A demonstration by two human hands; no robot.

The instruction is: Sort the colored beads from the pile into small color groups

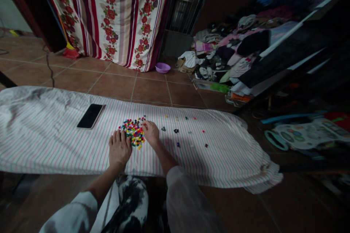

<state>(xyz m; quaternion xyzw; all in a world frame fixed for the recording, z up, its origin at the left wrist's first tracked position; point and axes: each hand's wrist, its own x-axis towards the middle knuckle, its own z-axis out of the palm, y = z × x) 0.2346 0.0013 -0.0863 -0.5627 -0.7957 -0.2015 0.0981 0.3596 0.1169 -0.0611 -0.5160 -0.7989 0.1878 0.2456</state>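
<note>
A pile of small multicoloured pieces (pixel 135 131), like tiny beads or blocks, lies on a striped cloth (pixel 68 149). My left hand (pixel 119 147) rests flat at the pile's left edge, its fingers stretched forward. At the pile's right side, my right hand (pixel 150 131) has its thumb and fingers pinched together; whatever is between the fingertips is too small to make out. Right of that hand, little groups sorted by colour sit apart on the cloth, among them black pieces (pixel 176 131), grey pieces (pixel 163 129), blue pieces (pixel 178 145) and a brown piece (pixel 206 145).
A dark-screened phone (pixel 90 116) lies on the cloth left of the pile. Beyond, on the tiled floor, are a purple basin (pixel 163 67), a red dustpan (pixel 71 53) and a heap of clothes (pixel 226 45). A floral curtain (pixel 123 14) hangs behind.
</note>
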